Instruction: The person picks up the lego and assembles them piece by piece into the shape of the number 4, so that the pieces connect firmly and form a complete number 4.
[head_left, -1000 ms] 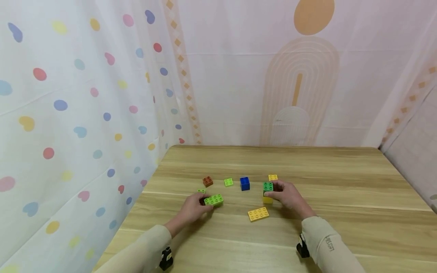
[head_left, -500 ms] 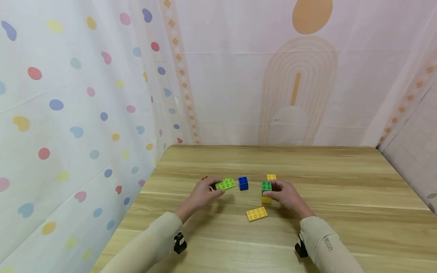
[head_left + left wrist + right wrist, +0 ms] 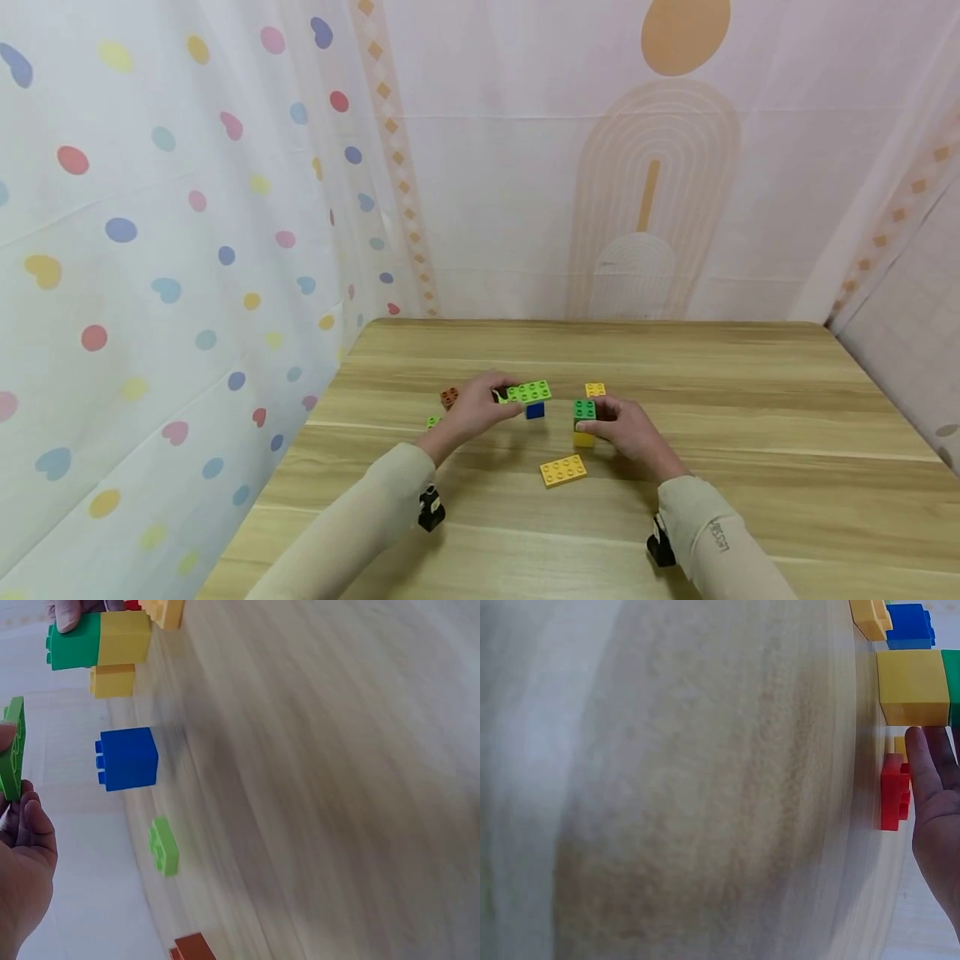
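Note:
My left hand (image 3: 480, 408) pinches a long, thin lime green toy building brick (image 3: 534, 392) between thumb and fingers. It is raised off the table and partly covers the blue brick (image 3: 535, 411) in the head view. That blue brick stands on the table in the left wrist view. Farther right, my right hand (image 3: 632, 429) grips a green brick (image 3: 585, 409) stacked on a yellow brick (image 3: 583, 439). In the right wrist view the stack's yellow brick (image 3: 913, 688) sits low by the tabletop, with the fingers beside it.
A flat, long yellow brick (image 3: 563, 471) lies in front of the stack, a small yellow brick (image 3: 596, 389) behind it. To the left are a brown brick (image 3: 450, 397) and small lime bricks (image 3: 163, 847). A red brick (image 3: 891, 793) lies near my right hand.
My left hand has carried the long lime green brick rightward and away from me, up to the blue brick. My right hand has stayed on the green and yellow stack.

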`<state>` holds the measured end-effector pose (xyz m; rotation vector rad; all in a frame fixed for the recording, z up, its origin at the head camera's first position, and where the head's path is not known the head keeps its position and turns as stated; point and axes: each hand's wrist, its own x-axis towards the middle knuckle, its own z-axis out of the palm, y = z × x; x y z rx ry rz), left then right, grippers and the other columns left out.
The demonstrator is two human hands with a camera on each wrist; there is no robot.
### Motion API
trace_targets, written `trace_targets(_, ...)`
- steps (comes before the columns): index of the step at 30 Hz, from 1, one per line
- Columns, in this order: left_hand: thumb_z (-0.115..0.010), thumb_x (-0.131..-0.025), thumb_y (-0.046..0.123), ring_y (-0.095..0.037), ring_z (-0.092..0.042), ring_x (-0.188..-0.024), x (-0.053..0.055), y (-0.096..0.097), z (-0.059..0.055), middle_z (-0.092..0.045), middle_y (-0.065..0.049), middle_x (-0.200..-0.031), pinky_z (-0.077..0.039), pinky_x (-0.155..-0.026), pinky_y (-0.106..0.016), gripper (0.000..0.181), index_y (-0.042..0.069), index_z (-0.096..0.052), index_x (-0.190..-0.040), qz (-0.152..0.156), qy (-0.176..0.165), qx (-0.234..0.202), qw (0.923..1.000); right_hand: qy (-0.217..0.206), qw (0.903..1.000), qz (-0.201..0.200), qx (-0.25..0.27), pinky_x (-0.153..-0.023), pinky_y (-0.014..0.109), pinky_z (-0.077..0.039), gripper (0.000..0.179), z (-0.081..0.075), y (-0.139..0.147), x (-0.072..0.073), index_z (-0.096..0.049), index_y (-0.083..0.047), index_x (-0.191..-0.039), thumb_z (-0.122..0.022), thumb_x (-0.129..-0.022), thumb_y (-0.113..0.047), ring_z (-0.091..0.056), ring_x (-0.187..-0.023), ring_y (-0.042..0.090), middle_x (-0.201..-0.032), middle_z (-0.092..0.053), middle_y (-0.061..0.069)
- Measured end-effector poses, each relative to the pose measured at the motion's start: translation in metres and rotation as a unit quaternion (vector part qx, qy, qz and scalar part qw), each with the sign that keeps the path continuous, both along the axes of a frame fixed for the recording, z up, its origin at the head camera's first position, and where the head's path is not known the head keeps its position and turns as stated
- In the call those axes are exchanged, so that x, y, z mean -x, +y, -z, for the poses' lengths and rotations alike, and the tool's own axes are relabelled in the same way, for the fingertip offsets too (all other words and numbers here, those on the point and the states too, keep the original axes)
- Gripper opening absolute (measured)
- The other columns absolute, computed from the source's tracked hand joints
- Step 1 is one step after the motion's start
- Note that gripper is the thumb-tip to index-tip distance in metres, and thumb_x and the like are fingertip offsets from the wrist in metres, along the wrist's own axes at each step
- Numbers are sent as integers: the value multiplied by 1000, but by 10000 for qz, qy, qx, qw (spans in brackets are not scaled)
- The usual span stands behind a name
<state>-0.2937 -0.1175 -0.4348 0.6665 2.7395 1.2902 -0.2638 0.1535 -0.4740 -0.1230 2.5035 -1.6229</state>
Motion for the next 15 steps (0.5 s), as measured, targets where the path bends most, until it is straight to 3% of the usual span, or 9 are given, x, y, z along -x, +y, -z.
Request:
trace_targets(8, -75, -88, 22, -16, -55, -84, 6, 13, -2, -61, 0, -101, -48, -69, -30, 39, 9, -69, -123, 175, 21, 72, 9998, -50, 10000, -17, 71, -78, 32, -46, 44, 3, -1, 1, -65, -7, -122, -78, -87, -32, -54, -91, 21, -104, -64, 5)
trace_targets(15, -72, -92, 25, -13, -56, -91, 14, 22, -3, -62, 3, -109, -50, -78, -31, 37, 13, -67, -127, 422, 3, 207, 9989, 26, 9999, 38, 135, -77, 32, -46, 42, 4, 0, 2, -67, -6, -119, -79, -87, -30, -55, -90, 21, -101, -65, 6)
